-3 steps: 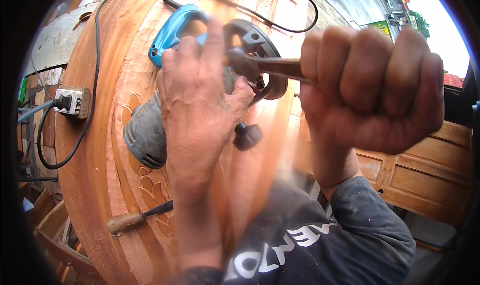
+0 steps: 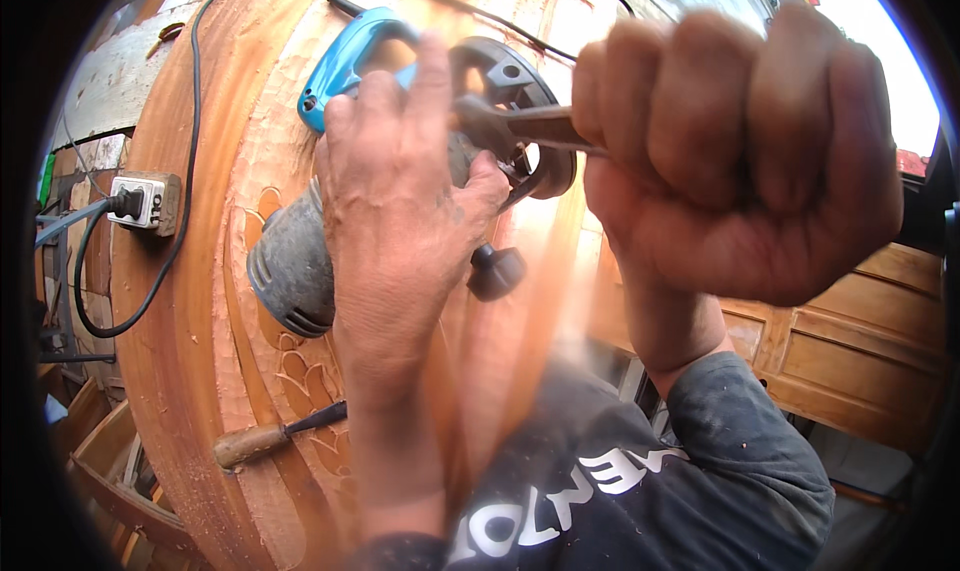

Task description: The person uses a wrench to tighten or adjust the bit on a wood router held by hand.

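A router (image 2: 291, 268) with a grey motor housing, teal handle and round black base lies on its side on the carved wooden panel (image 2: 170, 301). My left hand (image 2: 405, 201) holds it down, thumb toward the base and fingers over the body, hiding its middle. My right hand (image 2: 740, 161) is a fist around a metal wrench (image 2: 545, 126). The wrench's head reaches in at the router's base, beside my left fingers; its exact seat there is blurred. A black knob (image 2: 496, 271) sticks out from the router.
A chisel (image 2: 255, 444) with a wooden handle lies on the panel near my left forearm. A black cable (image 2: 193, 121) runs to a socket block (image 2: 147, 206) at the left. Paneled wooden doors (image 2: 860, 321) stand at the right; wooden frames (image 2: 125, 491) are at the lower left.
My right fist has shifted slightly up and left, turning the wrench handle a little. My left hand and the router stay in place.
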